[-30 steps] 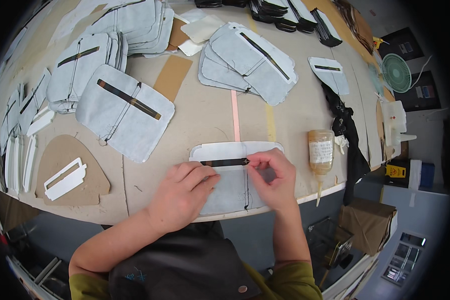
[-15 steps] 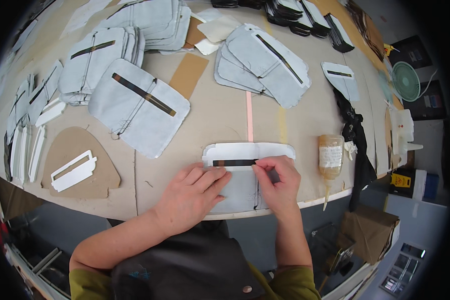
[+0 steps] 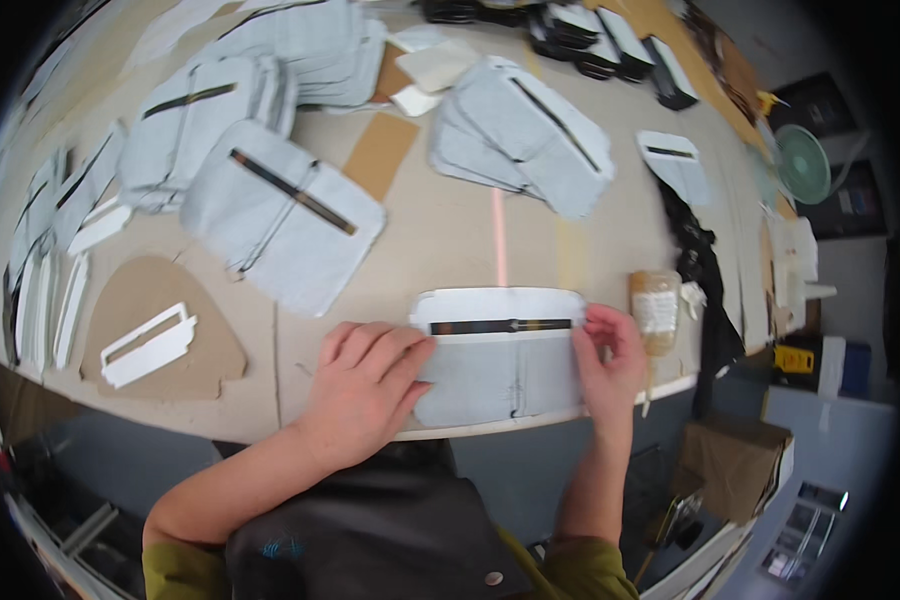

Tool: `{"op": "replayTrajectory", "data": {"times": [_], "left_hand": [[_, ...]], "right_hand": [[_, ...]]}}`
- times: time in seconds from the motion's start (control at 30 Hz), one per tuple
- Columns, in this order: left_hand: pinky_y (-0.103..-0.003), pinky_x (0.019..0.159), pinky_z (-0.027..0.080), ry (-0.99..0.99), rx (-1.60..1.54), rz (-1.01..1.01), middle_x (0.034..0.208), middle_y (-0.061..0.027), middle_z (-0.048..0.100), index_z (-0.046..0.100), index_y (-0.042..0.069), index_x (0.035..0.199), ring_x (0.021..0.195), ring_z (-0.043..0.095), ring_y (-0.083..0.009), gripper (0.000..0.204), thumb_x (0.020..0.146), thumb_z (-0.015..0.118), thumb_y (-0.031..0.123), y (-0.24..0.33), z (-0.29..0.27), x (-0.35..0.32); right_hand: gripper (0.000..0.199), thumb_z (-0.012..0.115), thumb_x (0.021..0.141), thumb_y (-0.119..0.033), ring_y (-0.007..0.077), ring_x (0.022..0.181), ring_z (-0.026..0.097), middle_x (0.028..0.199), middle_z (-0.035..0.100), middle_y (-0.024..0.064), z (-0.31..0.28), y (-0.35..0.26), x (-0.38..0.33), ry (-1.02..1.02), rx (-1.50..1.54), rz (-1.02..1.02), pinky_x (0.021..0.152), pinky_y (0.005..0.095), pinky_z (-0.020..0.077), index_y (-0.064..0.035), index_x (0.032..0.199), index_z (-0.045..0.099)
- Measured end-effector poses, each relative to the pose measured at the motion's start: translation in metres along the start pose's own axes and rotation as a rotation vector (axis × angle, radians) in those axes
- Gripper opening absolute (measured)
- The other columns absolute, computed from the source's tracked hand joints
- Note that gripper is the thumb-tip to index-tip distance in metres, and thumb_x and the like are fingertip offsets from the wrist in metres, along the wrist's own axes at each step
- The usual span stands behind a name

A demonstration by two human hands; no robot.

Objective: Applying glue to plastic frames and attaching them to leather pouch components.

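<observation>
Both hands are flat and open, left hand (image 3: 365, 385) at 9 o'clock and right hand (image 3: 607, 355) at 3 o'clock of the grey fabric panel (image 3: 500, 365), pressing it down. It sits at the tan worktop (image 3: 440, 240) edge, with more panel stacks (image 3: 520, 135) up at 12.

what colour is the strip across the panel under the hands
Black strip on a pale grey panel; head view.

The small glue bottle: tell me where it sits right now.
In the head view the small glue bottle stands on the table near its front edge, just right of the right hand and the grey fabric panel.
</observation>
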State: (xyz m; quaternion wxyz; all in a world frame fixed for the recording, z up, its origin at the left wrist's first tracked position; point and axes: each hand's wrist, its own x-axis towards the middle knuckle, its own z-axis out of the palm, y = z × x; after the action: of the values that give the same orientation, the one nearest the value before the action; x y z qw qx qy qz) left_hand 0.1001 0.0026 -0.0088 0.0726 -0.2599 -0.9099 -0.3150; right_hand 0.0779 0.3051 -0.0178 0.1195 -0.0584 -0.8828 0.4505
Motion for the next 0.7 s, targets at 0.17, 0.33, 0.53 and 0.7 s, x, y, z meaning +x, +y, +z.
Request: {"op": "replayTrajectory", "data": {"times": [0.17, 0.33, 0.53, 0.7], "left_hand": [[-0.047, 0.1, 0.037, -0.026, 0.07, -0.011, 0.122, -0.0064, 0.061, 0.067, 0.006, 0.118, 0.113, 0.055, -0.0295, 0.046, 0.074, 0.079, 0.016, -0.004, -0.004, -0.002], [-0.048, 0.101, 0.036, -0.033, 0.087, -0.017, 0.12, -0.0071, 0.061, 0.068, 0.005, 0.116, 0.113, 0.054, -0.0305, 0.045, 0.074, 0.079, 0.015, 0.0, -0.005, 0.001], [-0.048, 0.103, 0.035, -0.038, 0.076, -0.013, 0.121, -0.0083, 0.061, 0.068, 0.005, 0.117, 0.113, 0.054, -0.0316, 0.045, 0.074, 0.079, 0.014, -0.001, -0.003, 0.001], [-0.048, 0.103, 0.035, -0.039, 0.07, -0.025, 0.125, -0.009, 0.061, 0.067, 0.005, 0.118, 0.116, 0.054, -0.0329, 0.047, 0.073, 0.079, 0.014, -0.002, -0.005, 0.001]], "right_hand": [[0.037, 0.074, 0.079, 0.005, 0.0193, 0.085, 0.065, 0.102, 0.066, 0.0103, 0.011, -0.018, 0.012, -0.059, -0.164, 0.023, 0.072, 0.0307, 0.0568, -0.0032, 0.115, 0.064], [0.037, 0.072, 0.079, 0.007, 0.0203, 0.086, 0.066, 0.103, 0.067, 0.0103, 0.0, -0.02, 0.015, -0.088, -0.127, 0.038, 0.074, 0.0315, 0.0578, -0.0028, 0.114, 0.064], [0.039, 0.071, 0.08, 0.01, 0.0126, 0.089, 0.063, 0.105, 0.069, 0.0064, -0.003, -0.013, 0.014, -0.108, -0.039, 0.094, 0.076, 0.0254, 0.0541, -0.0012, 0.117, 0.065], [0.038, 0.07, 0.08, 0.011, 0.0115, 0.09, 0.062, 0.105, 0.068, 0.0054, 0.0, -0.012, 0.013, -0.109, 0.014, 0.12, 0.077, 0.0246, 0.0533, -0.0007, 0.117, 0.065]]}}
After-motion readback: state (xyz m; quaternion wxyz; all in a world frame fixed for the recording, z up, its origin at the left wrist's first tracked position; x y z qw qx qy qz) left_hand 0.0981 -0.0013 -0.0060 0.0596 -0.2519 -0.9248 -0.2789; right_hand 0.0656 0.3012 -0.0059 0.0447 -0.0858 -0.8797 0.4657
